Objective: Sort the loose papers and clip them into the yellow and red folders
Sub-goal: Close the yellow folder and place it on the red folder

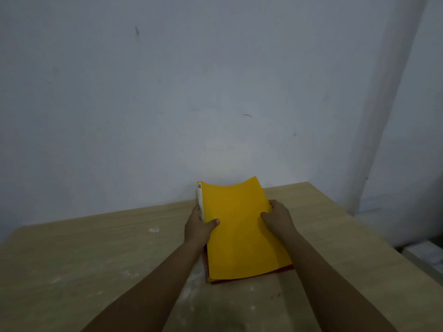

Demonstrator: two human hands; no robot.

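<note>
Both hands hold the yellow folder [239,226] by its side edges, thumbs curled onto the cover: left hand [200,226] at the white spine [200,202], right hand [278,218] opposite. Its far end lifts toward the wall [167,92]. A red folder [286,268] peeks out beneath, nearer than the fingers, on the table [84,255]. A white crumb [154,230] lies left of the left fingers.

Light wood table [96,259], dusty white smears, small white crumb [153,230] left of the left-hand fingers, red folder [285,268] flat on it under the yellow folder [242,231] the fingers grip.
</note>
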